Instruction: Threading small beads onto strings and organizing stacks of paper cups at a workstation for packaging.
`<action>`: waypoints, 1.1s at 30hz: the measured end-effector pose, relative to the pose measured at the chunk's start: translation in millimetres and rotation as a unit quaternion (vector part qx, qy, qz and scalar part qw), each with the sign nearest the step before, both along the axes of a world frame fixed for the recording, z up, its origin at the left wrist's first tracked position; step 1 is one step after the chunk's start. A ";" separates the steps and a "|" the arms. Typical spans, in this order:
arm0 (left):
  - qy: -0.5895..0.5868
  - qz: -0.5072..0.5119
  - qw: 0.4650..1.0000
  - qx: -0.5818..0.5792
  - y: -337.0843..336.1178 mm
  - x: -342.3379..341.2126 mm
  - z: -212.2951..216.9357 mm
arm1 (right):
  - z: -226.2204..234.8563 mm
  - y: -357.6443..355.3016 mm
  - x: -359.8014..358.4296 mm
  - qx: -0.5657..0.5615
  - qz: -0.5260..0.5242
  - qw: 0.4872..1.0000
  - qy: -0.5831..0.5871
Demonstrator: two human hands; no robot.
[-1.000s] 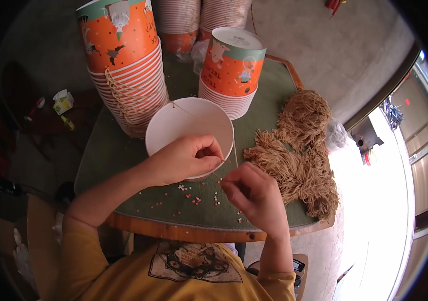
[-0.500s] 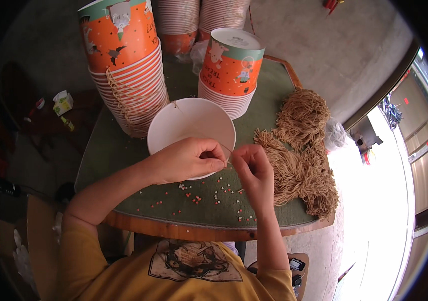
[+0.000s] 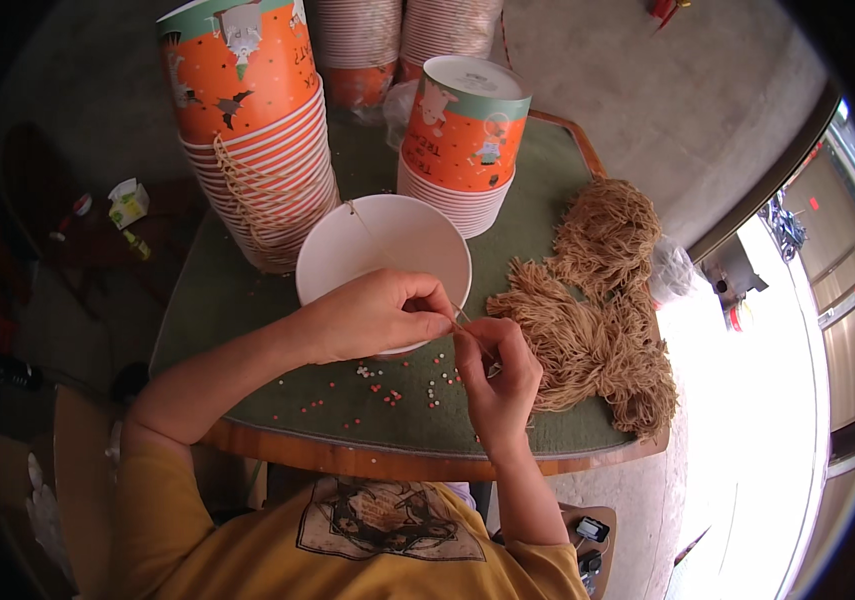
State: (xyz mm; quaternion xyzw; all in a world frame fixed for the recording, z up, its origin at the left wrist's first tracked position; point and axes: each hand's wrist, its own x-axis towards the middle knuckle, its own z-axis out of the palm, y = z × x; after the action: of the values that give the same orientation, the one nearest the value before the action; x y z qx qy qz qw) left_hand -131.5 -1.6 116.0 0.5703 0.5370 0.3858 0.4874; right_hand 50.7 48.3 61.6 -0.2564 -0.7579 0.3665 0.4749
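A white-lined paper bucket rests on the green tabletop, mouth toward me. A thin tan cord runs from a hole at its far rim across the inside. At the bucket's near rim my left hand pinches the cord between thumb and fingers. Just right of it, and lower, my right hand has its fingers closed on the cord too. A short stretch of cord shows between the two hands. My left hand hides part of the near rim.
A tall stack of orange buckets stands at left, a shorter upside-down stack behind the bucket. Wrapped stacks stand farther back. Tan cord bundles lie at right. Small red and white discs are scattered near the table's wooden edge.
My right hand has moved down and slightly left, its fingers now curled more tightly on the cord. My left hand has barely moved at the rim.
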 end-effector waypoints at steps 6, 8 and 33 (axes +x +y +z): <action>0.005 0.005 1.000 0.001 2.8 -3.0 -4.0 | -1.6 3.4 4.4 -0.269 0.104 0.939 0.186; 0.003 0.004 1.000 0.006 3.3 -3.6 -5.8 | 1.9 13.1 18.4 -0.318 0.169 0.912 0.194; -0.087 0.004 0.995 -0.050 4.0 -5.0 4.1 | -1.7 -12.2 -13.4 0.104 -0.036 0.994 -0.017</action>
State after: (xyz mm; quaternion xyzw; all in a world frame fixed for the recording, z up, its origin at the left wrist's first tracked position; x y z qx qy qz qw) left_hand -136.5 2.4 120.1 0.5070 0.5135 0.4084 0.5590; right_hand 37.3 36.0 59.9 -0.2387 -0.7905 0.2636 0.4986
